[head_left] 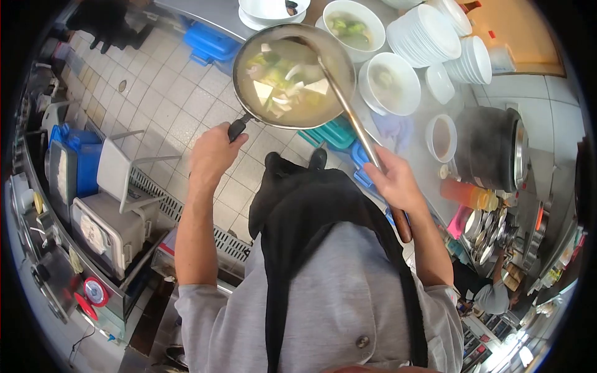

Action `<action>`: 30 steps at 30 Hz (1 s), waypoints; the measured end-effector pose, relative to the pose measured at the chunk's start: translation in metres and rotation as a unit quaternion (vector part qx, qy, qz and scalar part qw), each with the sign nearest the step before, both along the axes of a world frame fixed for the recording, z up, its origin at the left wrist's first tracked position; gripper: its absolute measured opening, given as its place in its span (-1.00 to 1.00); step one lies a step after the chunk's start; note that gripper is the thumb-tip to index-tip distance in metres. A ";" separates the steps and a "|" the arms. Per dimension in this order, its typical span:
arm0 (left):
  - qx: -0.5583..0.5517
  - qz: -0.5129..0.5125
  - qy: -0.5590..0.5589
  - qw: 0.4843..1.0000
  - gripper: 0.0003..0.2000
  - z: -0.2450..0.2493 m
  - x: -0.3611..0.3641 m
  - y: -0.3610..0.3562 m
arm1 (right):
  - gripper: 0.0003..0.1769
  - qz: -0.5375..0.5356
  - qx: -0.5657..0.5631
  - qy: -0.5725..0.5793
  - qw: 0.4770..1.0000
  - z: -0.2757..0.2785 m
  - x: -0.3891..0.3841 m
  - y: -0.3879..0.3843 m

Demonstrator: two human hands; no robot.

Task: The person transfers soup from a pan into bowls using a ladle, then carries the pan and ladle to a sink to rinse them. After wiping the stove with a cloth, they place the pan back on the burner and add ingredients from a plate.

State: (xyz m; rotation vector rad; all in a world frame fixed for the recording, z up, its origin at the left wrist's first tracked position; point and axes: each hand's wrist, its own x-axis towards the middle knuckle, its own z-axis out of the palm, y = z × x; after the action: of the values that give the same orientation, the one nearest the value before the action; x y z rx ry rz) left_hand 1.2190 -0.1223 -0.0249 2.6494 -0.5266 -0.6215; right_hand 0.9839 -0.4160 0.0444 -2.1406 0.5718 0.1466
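My left hand (212, 150) is closed around the black handle of a wok (347, 99), which is held up over the floor beside the counter. Inside it is a pale soup (264, 71) with white tofu-like pieces and green vegetables. My right hand (398, 179) grips the long shaft of a ladle (349, 115); its bowl dips into the soup at the far side and is partly hidden. Just right of the wok are two white bowls of soup, one with greens (379, 38) and a steaming one (409, 102).
Stacked white dishes (426, 34) stand at the back of the counter. A small bowl of brown liquid (451, 146), a large dark pot (488, 149) and orange bottles (463, 194) are to the right. A chair (115, 168) and blue bin (84, 152) stand left. Another person (494, 297) is at lower right.
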 end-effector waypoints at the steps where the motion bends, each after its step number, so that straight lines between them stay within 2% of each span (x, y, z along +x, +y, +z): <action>1: 0.021 0.004 0.024 0.999 -0.59 0.007 0.000 -0.003 | -0.52 0.002 0.000 0.000 1.000 0.003 0.001 0.001; 3: 0.041 0.009 0.048 0.998 -0.60 0.008 -0.001 -0.003 | -0.54 -0.066 0.079 0.104 0.989 0.014 0.007 0.003; 5: 0.011 0.004 0.001 1.000 -0.58 -0.001 -0.002 0.000 | -0.56 -0.059 0.092 0.098 0.989 0.008 0.010 0.002; 10: 0.010 0.004 0.011 1.000 -0.58 0.000 0.000 -0.002 | -0.62 -0.038 0.122 0.094 0.987 0.021 0.009 -0.005; 12: 0.009 0.008 0.015 1.000 -0.58 0.001 0.000 -0.001 | -0.64 -0.056 0.196 0.086 0.975 0.025 0.002 -0.011; 19: 0.017 -0.011 0.007 1.000 -0.58 0.000 0.001 0.000 | -0.64 -0.058 0.139 0.093 0.984 0.027 0.011 -0.001; 21: 0.016 -0.018 0.005 1.000 -0.58 0.000 0.001 0.001 | -0.64 -0.012 0.075 0.059 0.995 0.020 0.004 -0.003; 27: 0.006 -0.017 0.007 1.000 -0.59 0.001 0.000 -0.001 | -0.63 -0.061 0.139 0.075 0.986 0.029 0.011 0.003; 30: 0.010 -0.015 0.006 1.000 -0.59 0.002 0.000 -0.002 | -0.66 -0.050 0.164 0.079 0.982 0.020 0.017 0.004</action>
State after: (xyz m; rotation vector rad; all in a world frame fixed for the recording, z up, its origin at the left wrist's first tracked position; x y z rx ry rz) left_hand 1.2187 -0.1240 -0.0226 2.6592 -0.5619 -0.6543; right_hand 1.0008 -0.4122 0.0646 -1.7878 0.6949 0.3344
